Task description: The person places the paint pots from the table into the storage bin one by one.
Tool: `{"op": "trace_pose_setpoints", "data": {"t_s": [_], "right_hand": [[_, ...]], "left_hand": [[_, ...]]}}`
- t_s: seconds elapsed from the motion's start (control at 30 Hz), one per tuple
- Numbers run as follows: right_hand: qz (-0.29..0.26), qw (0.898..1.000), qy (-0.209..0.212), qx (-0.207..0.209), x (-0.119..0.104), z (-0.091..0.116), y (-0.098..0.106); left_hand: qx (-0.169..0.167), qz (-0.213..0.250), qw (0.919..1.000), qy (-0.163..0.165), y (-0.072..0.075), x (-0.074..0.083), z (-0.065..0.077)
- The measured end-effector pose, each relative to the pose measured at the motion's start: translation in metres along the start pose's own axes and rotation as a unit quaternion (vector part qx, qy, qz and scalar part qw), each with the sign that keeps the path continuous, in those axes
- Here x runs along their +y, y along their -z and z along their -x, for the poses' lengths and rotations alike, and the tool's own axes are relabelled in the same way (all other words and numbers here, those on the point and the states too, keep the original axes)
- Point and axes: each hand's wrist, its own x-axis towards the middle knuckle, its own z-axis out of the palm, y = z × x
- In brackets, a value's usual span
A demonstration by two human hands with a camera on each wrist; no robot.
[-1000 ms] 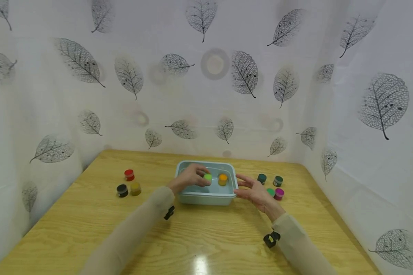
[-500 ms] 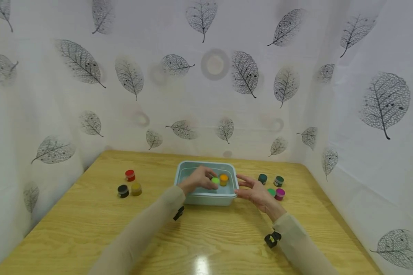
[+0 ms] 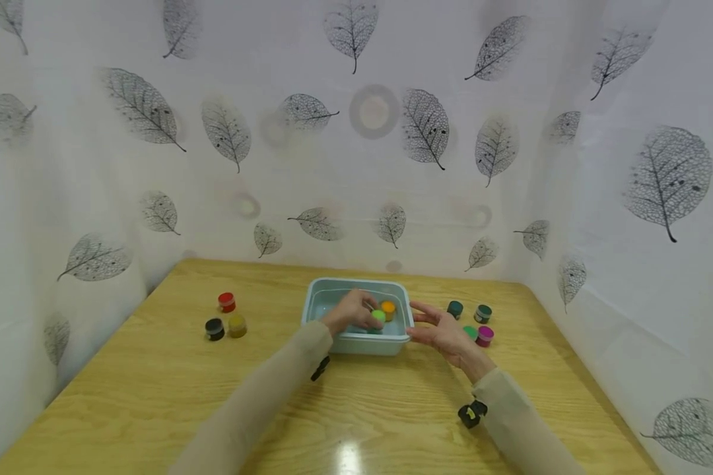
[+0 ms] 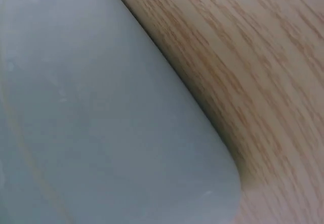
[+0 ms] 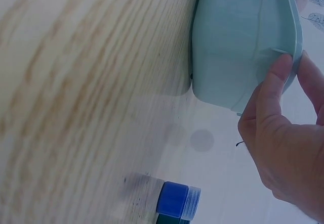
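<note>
A pale blue-green plastic tub [image 3: 317, 346] stands on the table. Inside it, my left hand [image 3: 350, 311] holds a small paint jar with a light green lid [image 3: 378, 316], low and close beside an orange-lidded jar [image 3: 388, 310]. My left fingertips are partly hidden, and the left wrist view shows only the tub's wall [image 4: 126, 113] and wood. At the tub's right end, my right hand [image 3: 451, 338] touches the rim with fingers spread and fairly straight. The right wrist view shows this hand [image 5: 286, 143] with fingertips against the tub's outer wall and rim [image 5: 233, 47].
On the left of the table are a red jar [image 3: 226, 302], a black jar [image 3: 214, 328] and a yellow jar [image 3: 237, 325]. Dark jars [image 3: 483, 313], a green jar [image 3: 470, 333] and a magenta jar [image 3: 484, 336] stand right of my right hand. A leaf-print curtain [image 3: 356, 165] hangs behind.
My left hand has moved right and lower inside the tub, bringing the light green jar up close to the orange one. The right hand has stayed at the tub's right end.
</note>
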Motion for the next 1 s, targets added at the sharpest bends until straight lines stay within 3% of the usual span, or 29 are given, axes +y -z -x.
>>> {"op": "trace_pose_setpoints", "data": {"t_s": [0.33,0.77,1.0], "right_hand": [[0.007,1.0,-0.002,0.003,-0.001,0.001,0.001],[0.007,1.0,0.0,-0.001,-0.004,0.0,0.0],[0.006,1.0,-0.005,0.003,-0.001,0.0,0.0]], "left_hand": [[0.009,-0.044,0.999,0.0,-0.006,0.0,-0.005],[0.029,-0.107,0.9929,-0.043,-0.006,-0.003,-0.009],[0.024,-0.113,0.993,-0.024,-0.009,-0.005,-0.011]]}}
